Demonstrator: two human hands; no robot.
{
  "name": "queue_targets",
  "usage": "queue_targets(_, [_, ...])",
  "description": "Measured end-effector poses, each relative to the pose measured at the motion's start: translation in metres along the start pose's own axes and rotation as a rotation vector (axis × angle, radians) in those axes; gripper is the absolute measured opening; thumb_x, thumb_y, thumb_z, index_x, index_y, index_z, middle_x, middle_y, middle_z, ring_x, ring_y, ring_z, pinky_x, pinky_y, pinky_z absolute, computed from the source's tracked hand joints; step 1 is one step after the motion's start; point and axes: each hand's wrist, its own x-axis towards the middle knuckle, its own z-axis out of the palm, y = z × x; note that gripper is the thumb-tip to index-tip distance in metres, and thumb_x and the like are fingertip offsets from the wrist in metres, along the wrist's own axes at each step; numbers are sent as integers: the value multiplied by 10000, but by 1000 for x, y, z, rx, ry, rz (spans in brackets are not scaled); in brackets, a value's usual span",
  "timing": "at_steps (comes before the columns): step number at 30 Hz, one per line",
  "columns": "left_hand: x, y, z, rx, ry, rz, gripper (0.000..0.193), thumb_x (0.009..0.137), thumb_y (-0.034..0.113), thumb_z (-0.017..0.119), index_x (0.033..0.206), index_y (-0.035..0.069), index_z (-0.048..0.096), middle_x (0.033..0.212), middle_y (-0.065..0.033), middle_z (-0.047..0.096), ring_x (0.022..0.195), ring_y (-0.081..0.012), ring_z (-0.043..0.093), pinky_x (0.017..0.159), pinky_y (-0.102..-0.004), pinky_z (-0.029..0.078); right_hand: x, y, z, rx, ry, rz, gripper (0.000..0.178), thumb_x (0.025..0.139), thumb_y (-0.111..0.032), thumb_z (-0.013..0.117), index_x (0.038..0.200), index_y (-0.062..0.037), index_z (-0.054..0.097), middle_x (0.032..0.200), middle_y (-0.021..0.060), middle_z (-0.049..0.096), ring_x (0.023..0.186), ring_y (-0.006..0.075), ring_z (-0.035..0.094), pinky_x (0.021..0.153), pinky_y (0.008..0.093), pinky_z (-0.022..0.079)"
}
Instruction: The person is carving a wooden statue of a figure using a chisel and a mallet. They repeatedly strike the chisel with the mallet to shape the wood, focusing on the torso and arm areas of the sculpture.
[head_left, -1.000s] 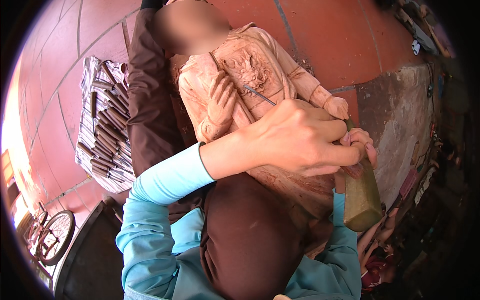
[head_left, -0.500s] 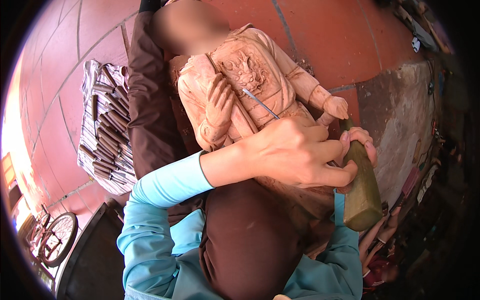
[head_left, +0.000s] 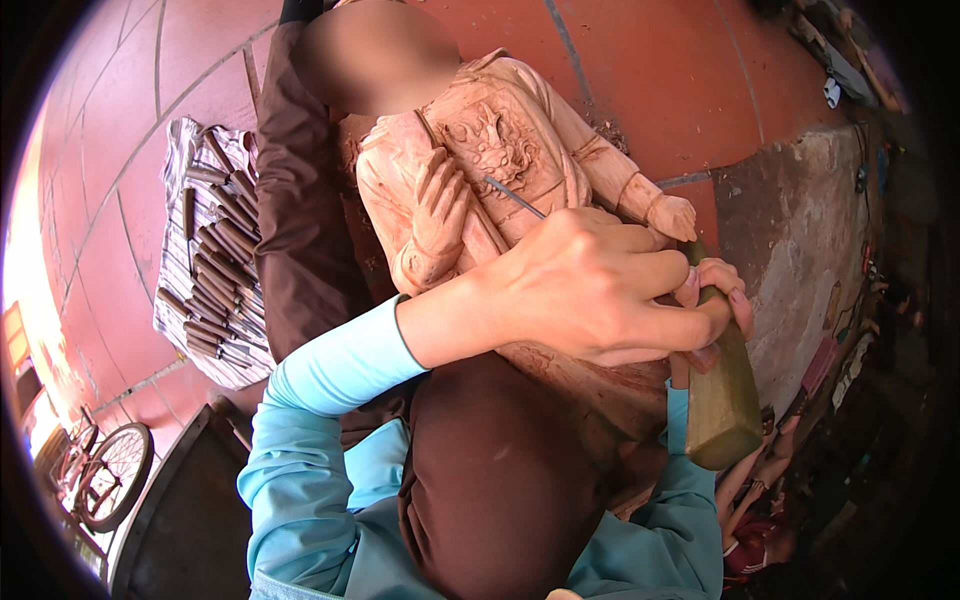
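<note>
A carved wooden figure (head_left: 545,115) lies on its back before me, with an animal-face relief (head_left: 492,148) on its chest. My left hand (head_left: 590,285) is closed round a chisel; its thin metal shaft (head_left: 517,197) runs up and left, and the tip sits at the lower edge of the relief. The chisel's handle is hidden in my fingers. My right hand (head_left: 738,290), just beyond the left, wraps the narrow part of a greenish wooden mallet (head_left: 723,405), whose thick end points toward me. The fingers of both hands meet or overlap there.
On the left, a striped cloth (head_left: 180,150) bears many dark-handled carving tools (head_left: 225,240). My brown-trousered leg (head_left: 500,470) stretches beside the figure. A bicycle wheel (head_left: 115,478) stands at lower left. Red floor tiles (head_left: 660,80) and a grey slab (head_left: 790,200) lie beyond.
My left hand has shifted slightly up, its fingertips now farther over the right hand. The chisel's shaft tilts a little differently, and the mallet's thick end has dropped slightly.
</note>
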Motion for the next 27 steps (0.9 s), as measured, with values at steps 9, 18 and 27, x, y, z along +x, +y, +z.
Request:
queue_targets(9, [-12, -3, -5, 8, -46, 86, 232, 733, 241, 695, 964, 257, 671, 628, 59, 341, 485, -67, 415, 389, -211, 310, 10, -2, 6, -184, 25, -117, 643, 822, 164, 592, 1323, -101, 291, 894, 123, 506, 662, 211, 502, 558, 345, 457])
queue_targets(18, [-22, -8, -22, -178, -136, 224, 148, 783, 214, 682, 912, 221, 608, 662, 54, 354, 509, -78, 416, 414, -218, 320, 15, -1, 5, -105, 1, -161, 663, 809, 172, 586, 1335, -95, 285, 901, 125, 502, 662, 212, 502, 555, 340, 452])
queue_targets(27, [-37, -15, -31, -249, -250, 381, 127, 826, 225, 656, 903, 196, 559, 668, 52, 367, 526, -86, 439, 438, -221, 344, 11, 2, 3, -106, -2, -167, 668, 803, 163, 592, 1355, -75, 303, 890, 128, 517, 657, 204, 499, 546, 348, 450])
